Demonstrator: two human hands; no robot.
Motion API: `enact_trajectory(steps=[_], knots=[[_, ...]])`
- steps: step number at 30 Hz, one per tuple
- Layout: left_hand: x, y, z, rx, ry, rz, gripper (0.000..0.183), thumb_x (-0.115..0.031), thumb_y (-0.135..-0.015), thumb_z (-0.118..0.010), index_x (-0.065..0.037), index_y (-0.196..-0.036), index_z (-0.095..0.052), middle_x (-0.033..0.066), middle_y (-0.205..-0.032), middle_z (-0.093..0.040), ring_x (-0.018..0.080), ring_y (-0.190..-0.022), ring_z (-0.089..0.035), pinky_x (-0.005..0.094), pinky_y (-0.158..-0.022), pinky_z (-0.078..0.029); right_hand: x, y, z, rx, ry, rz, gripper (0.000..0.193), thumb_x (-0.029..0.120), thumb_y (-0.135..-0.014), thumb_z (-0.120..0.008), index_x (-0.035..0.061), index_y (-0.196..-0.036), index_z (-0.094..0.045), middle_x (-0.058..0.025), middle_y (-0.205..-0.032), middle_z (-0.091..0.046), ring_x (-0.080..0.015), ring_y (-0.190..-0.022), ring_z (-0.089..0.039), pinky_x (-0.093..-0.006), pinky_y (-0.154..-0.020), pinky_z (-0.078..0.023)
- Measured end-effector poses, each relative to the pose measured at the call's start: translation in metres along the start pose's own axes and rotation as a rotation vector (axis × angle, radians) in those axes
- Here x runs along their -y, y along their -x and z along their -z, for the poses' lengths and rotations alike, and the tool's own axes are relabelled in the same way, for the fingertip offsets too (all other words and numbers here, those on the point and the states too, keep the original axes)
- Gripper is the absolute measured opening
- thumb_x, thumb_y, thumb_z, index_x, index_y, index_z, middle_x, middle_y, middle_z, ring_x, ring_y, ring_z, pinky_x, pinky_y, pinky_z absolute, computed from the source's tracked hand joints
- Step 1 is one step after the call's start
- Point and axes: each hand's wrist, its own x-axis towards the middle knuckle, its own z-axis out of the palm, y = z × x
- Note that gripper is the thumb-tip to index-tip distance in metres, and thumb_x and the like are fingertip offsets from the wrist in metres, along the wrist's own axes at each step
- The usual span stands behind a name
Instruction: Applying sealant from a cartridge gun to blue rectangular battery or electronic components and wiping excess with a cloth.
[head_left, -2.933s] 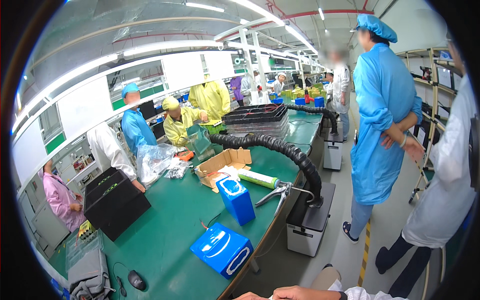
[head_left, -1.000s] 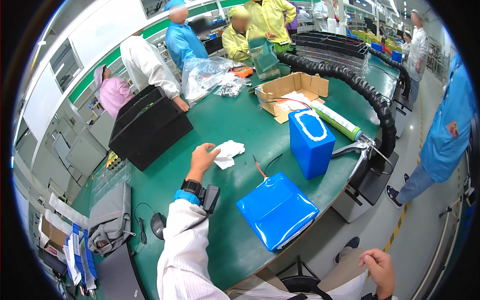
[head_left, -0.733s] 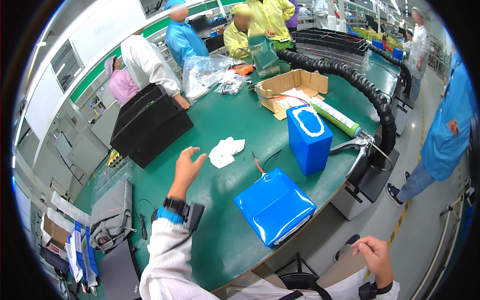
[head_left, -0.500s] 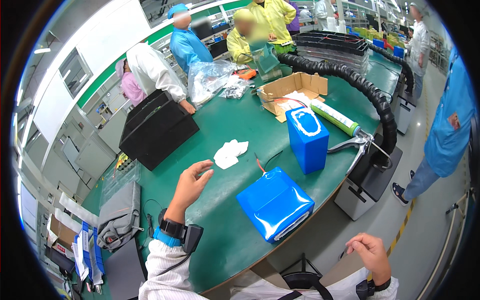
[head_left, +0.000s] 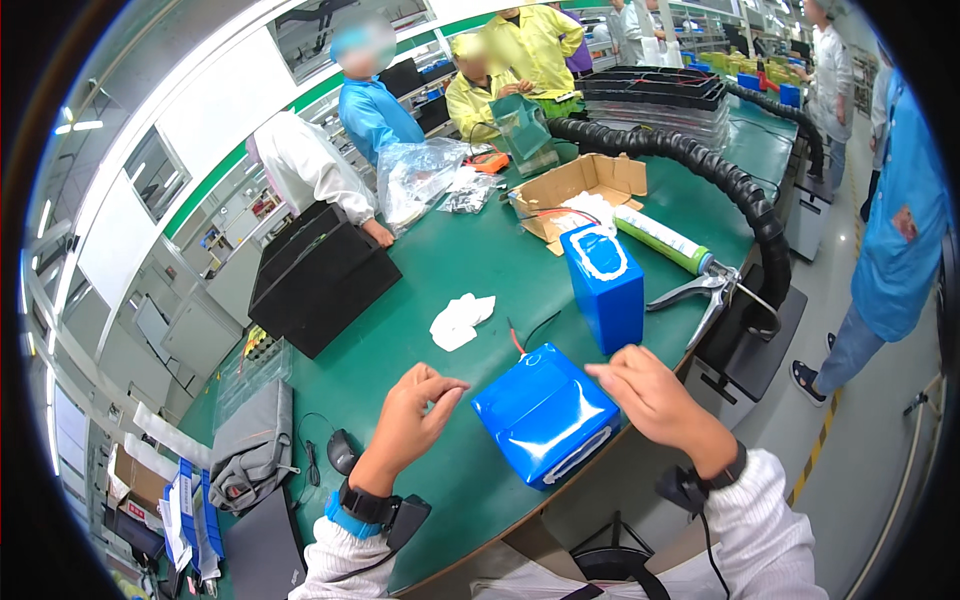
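Observation:
A blue-wrapped battery pack (head_left: 545,410) lies flat on the green table between my hands. Red and black leads come out of its far edge, and a white patch shows on its near end. My left hand (head_left: 412,418) is left of this pack, fingers bent and thumb apart, holding nothing. At the pack's right side, my right hand (head_left: 655,400) has its fingers curled together; nothing shows in them, and I cannot tell whether they touch the wrap. Just beyond stands a second blue pack (head_left: 610,300) with a white ring of sealant on top.
A caulking gun (head_left: 690,265) with a green-and-white cartridge lies right of the upright pack. Crumpled white tissue (head_left: 462,322), a cardboard box (head_left: 625,177) and a black box (head_left: 320,285) are farther off. A thick black hose (head_left: 745,195) arches at the right. Co-workers stand around.
My right hand has come up and left from beyond the table edge to the flat pack. My left hand has moved right and nearer to me, its fingers more bent.

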Motion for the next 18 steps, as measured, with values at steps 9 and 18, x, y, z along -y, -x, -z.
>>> enact_trajectory(steps=[9,18], knots=[[0.054,0.036,0.013,-0.004,1.047,0.421,0.044,-0.03,-0.1,-0.038,0.002,-0.129,-0.045,0.0122,-0.114,-0.057,0.0192,-0.101,-0.058,0.0281,-0.083,-0.046,-0.031,-0.022,-0.031,0.099,0.262,0.08,0.022,0.02,-0.092,-0.052,0.0049,-0.084,-0.065,-0.0106,-0.076,-0.053,-0.0279,-0.073,-0.049,-0.0386,-0.065,-0.039],[0.113,-0.007,-0.016,-0.075,1.329,0.437,0.044,-0.028,-0.1,-0.037,0.004,-0.131,-0.041,0.0169,-0.125,-0.052,0.026,-0.109,-0.056,0.0334,-0.088,-0.047,0.013,0.01,0.03,0.065,-0.007,-0.246,0.02,0.008,-0.09,-0.047,-0.0013,-0.084,-0.064,-0.0072,-0.073,-0.051,-0.0162,-0.069,-0.051,-0.0269,-0.062,-0.04]])
